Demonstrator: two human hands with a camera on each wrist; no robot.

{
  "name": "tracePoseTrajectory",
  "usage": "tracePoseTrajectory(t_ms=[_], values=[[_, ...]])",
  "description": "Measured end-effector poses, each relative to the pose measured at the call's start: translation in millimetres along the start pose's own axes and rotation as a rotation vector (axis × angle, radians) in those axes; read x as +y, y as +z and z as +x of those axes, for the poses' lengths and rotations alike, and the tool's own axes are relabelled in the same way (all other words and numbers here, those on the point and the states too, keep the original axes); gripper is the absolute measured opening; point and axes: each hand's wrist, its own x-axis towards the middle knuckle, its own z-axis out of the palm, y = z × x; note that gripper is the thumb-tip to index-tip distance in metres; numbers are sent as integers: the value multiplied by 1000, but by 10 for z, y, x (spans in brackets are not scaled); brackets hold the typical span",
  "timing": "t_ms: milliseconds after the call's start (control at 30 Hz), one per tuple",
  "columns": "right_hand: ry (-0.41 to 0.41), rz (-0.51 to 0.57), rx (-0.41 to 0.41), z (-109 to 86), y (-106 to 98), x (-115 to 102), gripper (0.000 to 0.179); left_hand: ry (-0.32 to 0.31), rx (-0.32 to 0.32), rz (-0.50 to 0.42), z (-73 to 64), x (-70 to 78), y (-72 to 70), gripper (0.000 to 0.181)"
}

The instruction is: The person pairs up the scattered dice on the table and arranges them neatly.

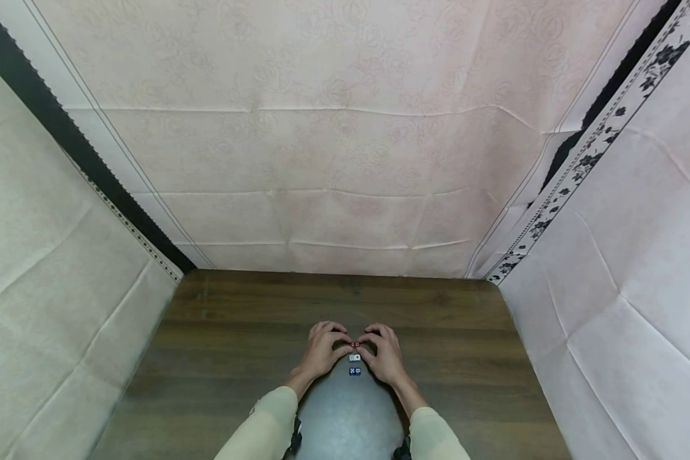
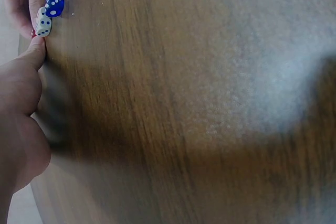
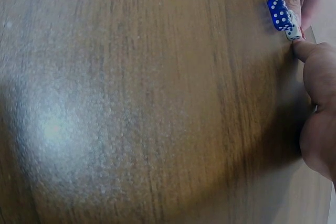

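Note:
Two small red dice (image 1: 355, 344) sit side by side between my fingertips, far across from my body. My left hand (image 1: 321, 352) pinches them from the left with thumb and forefinger, and my right hand (image 1: 385, 358) pinches from the right. Just nearer to me, a pair of white dice (image 1: 354, 358) with dark pips lies in a row. Closest to me is a pair of blue dice (image 1: 354, 371) with white pips. In the left wrist view, the white dice (image 2: 43, 23) and my thumb largely hide the red ones; the right wrist view also shows only a sliver of red.
The dice stand on a brown wood-grain table (image 1: 230, 358), with a bright glare patch between my forearms. Pale patterned cloth (image 1: 333, 160) hangs behind the far table edge, and further cloth hangs at the left (image 1: 52, 268) and right (image 1: 621, 275) sides.

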Motion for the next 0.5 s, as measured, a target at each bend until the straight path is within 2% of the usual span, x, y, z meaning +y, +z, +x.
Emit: tracePoseTrajectory(t_ms=[300,500], values=[[0,-21,-4,-7,-5,-13,10,-2,-5,10,4,4,-7,8],[25,13,-24,6,-27,-38,11,-3,-2,5,-2,22,-20,9]])
